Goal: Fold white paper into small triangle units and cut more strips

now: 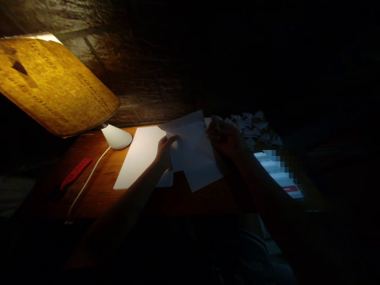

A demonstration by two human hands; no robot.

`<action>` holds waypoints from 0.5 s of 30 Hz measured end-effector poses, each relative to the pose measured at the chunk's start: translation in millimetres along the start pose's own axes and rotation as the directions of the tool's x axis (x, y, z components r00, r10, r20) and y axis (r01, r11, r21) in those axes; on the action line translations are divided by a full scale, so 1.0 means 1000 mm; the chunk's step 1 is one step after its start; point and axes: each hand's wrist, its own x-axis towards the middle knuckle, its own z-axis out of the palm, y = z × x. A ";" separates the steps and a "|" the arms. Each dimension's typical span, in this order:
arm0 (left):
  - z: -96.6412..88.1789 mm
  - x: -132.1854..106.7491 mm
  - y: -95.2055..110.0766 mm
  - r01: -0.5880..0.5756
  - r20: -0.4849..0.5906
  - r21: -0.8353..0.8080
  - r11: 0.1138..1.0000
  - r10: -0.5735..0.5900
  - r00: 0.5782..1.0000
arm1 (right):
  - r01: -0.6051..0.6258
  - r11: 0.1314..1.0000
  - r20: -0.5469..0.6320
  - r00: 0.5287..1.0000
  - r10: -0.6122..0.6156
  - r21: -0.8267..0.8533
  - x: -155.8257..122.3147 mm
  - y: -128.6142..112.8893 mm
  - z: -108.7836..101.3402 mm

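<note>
The scene is dark, lit only by a small lamp. A white sheet of paper (194,154) lies tilted on a wooden table (101,186), over other white sheets (139,158). My left hand (164,152) pinches the sheet's left edge with closed fingers. My right hand (224,136) is curled on the sheet's upper right edge. Its fingers look closed on the paper, though shadow hides the detail.
A white lamp base (117,137) with a white cable (86,182) stands at the left, under a yellow printed shade or sheet (53,87). A red tool (75,173) lies beside the cable. A pile of folded white paper pieces (255,126) sits at the right, near a lit phone screen (279,174).
</note>
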 end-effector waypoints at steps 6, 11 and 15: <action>0.000 0.001 -0.002 -0.014 0.007 0.004 1.000 0.014 1.000 | 0.000 1.000 -0.003 1.000 0.000 -0.009 0.000 -0.002 0.002; 0.001 0.002 -0.003 -0.009 0.003 0.000 1.000 0.009 1.000 | 0.002 0.998 0.028 1.000 -0.003 0.055 -0.001 -0.004 0.001; 0.000 0.003 -0.003 -0.018 -0.007 0.022 1.000 0.018 1.000 | 0.018 1.000 0.009 1.000 -0.018 0.006 -0.002 -0.003 0.000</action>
